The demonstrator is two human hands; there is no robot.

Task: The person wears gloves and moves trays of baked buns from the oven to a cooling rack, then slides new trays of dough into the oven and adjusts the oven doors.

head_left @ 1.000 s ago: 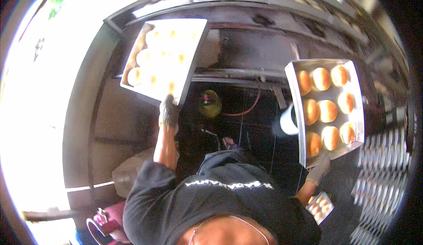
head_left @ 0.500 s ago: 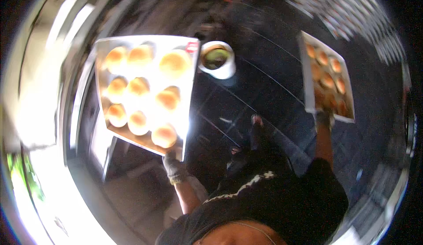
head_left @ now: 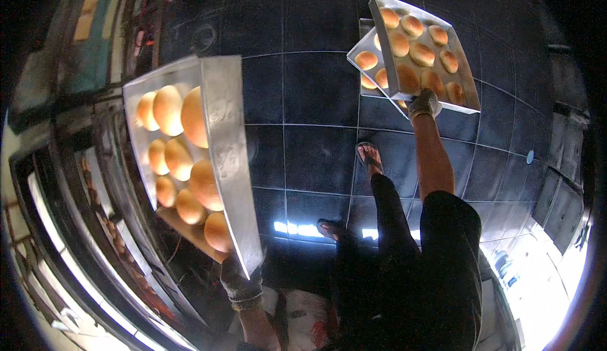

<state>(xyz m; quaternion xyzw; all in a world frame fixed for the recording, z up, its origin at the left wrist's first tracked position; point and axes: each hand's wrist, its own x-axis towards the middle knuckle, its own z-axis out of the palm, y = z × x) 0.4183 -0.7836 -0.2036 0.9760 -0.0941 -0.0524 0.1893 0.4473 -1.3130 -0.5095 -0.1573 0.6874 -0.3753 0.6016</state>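
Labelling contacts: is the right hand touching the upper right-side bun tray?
Touching: the head view shows the gloved right hand gripping the near edge of that tray.

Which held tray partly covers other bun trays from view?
The right-hand tray: partly hidden trays show past its left edge; the left-hand tray visibly overlaps none.

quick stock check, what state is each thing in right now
left tray, tilted, holding nine buns
right tray, tilted, holding nine buns
lower trays, loaded, partly hidden by right tray
buns, whole, browned on top
left hand, gloved, gripping left tray's near end
right hand, gloved, gripping right tray's near end
sandals, worn
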